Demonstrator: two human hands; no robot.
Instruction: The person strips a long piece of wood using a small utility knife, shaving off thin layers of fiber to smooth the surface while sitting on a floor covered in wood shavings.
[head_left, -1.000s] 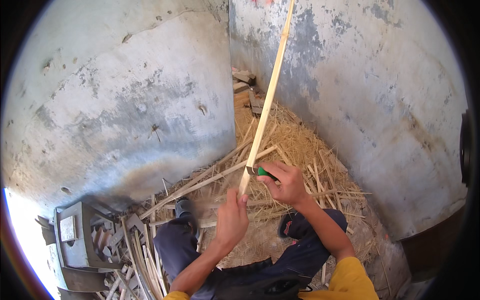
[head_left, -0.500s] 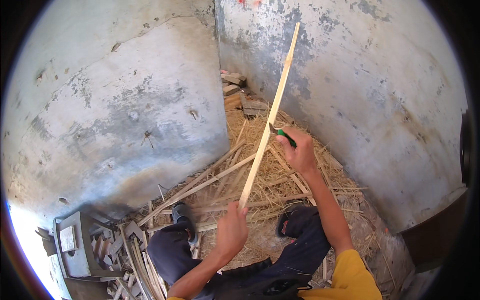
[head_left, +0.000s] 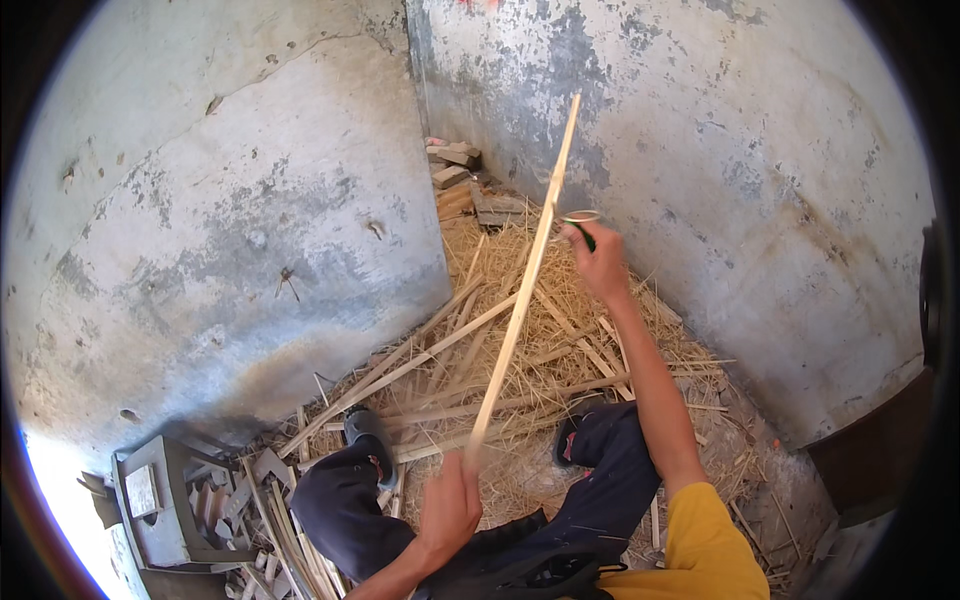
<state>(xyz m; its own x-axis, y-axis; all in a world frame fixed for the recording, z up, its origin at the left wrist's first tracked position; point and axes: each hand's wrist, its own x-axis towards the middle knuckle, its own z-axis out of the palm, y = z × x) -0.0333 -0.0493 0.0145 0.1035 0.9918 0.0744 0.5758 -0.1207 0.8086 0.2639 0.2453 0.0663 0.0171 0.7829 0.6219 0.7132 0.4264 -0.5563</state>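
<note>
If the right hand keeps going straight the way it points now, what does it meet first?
Probably the grey plastered wall. The right hand points up and away along the wooden strip; nothing else shows in that line, though depth is unclear.

Left hand [head_left: 449, 508] fisted low near the lap; right hand [head_left: 600, 262] clenched, arm stretched forward.

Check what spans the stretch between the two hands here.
The long wooden strip runs from the left hand up past the right hand; head view.

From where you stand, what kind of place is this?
Probably a rough workshop corner for splitting wood or bamboo: bare, stained plaster walls, a floor littered with shavings, and a long pale strip in both hands.
</note>
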